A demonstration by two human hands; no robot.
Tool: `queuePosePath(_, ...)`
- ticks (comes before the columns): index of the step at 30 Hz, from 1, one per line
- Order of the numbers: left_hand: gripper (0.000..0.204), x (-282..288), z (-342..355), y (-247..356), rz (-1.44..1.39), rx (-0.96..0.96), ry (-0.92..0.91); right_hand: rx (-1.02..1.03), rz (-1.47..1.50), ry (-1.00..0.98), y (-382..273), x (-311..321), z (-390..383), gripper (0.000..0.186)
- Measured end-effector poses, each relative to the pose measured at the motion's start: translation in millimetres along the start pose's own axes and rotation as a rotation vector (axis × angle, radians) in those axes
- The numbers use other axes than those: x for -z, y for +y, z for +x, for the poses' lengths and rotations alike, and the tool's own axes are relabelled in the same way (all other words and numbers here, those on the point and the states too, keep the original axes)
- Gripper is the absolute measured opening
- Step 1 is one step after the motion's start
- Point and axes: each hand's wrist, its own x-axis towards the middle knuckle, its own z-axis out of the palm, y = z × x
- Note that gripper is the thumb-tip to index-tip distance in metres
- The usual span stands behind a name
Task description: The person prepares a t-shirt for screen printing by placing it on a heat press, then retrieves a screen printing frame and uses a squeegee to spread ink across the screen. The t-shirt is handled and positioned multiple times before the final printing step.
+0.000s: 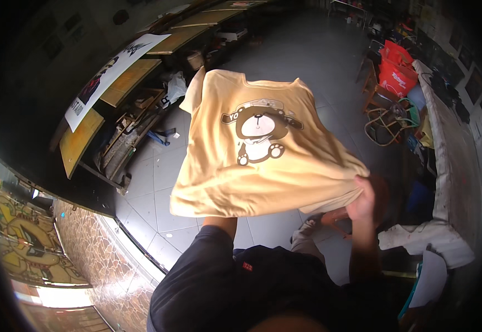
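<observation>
A tan T-shirt (207, 155) is spread out in front of me, held up off the floor. A cartoon bear in brown and white (261, 133) is printed on its front. The neckline is at the far side and the hem is towards me. My right hand (361, 200) is closed round a bunched edge at the near right, and creases run from there across the cloth. My left forearm (220, 223) goes in under the hem. The shirt covers my left hand, so its fingers do not show.
Several tilted wooden boards (125, 83) line the left, one under a white printed sheet (105, 77). Shelves with clutter stand below them. At right are a red bag (397, 69), a wire-framed basket-like object (387, 123) and a long pale-covered surface (462, 166). Grey tiles (163, 182) cover the floor.
</observation>
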Motion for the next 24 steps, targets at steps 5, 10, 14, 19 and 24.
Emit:
queuePosePath(5,0.052,8,76,-16,0.404,0.016,0.286,-0.124,-0.059,-0.018,59,46,88,0.035)
queuePosePath(10,0.053,20,96,-19,0.496,0.145,0.504,-0.183,-0.383,-0.208,71,68,202,0.033)
queuePosePath(14,0.054,7,127,-7,0.46,0.215,0.565,-0.478,-0.006,-0.219,37,14,273,0.043)
queuePosePath(19,0.055,-28,233,55,0.375,0.106,0.584,-0.5,-0.113,-0.301,36,-24,379,0.038)
queuePosePath(24,0.056,-14,356,103,0.354,0.073,0.722,-0.396,-0.721,-0.415,59,-10,519,0.01)
